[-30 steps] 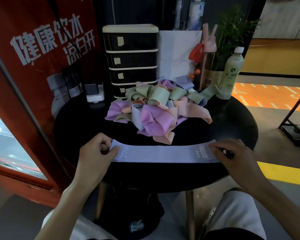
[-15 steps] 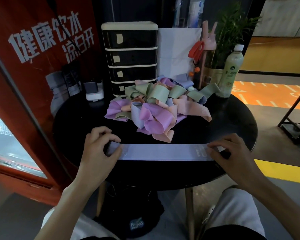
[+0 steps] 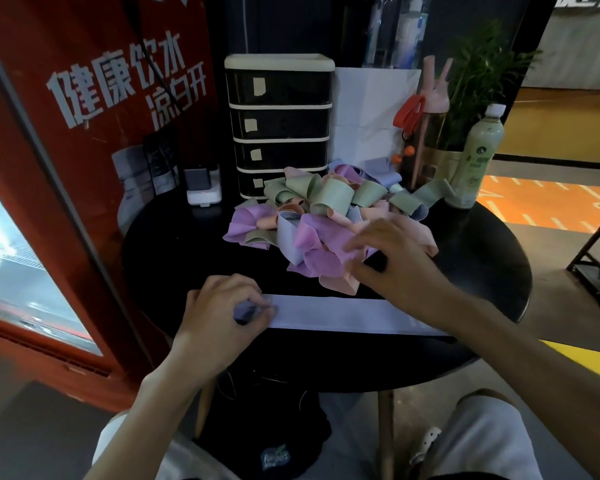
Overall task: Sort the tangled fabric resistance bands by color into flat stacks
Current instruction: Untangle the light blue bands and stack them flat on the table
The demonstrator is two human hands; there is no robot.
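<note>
1. Flat lavender fabric band (image 3: 343, 313): lies stretched lengthwise along the near edge of the round black table (image 3: 174, 258).
2. Left hand (image 3: 219, 313): fingers curled, pinching the band's bunched left end.
3. Right hand (image 3: 392, 254): blurred, fingers extended and holding nothing, over the near side of the heap; contact unclear.
4. Tangled heap of green, pink, purple and lavender fabric bands (image 3: 326, 216): mid-table, just behind the flat band.
5. Black four-drawer cabinet with cream trim (image 3: 279, 123): behind the heap.
6. Pale green plastic bottle (image 3: 478, 157): upright, far right.

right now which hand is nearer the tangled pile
Right. The right hand is over the front edge of the pile; the left hand grips the end of the flat band, apart from the pile.
</note>
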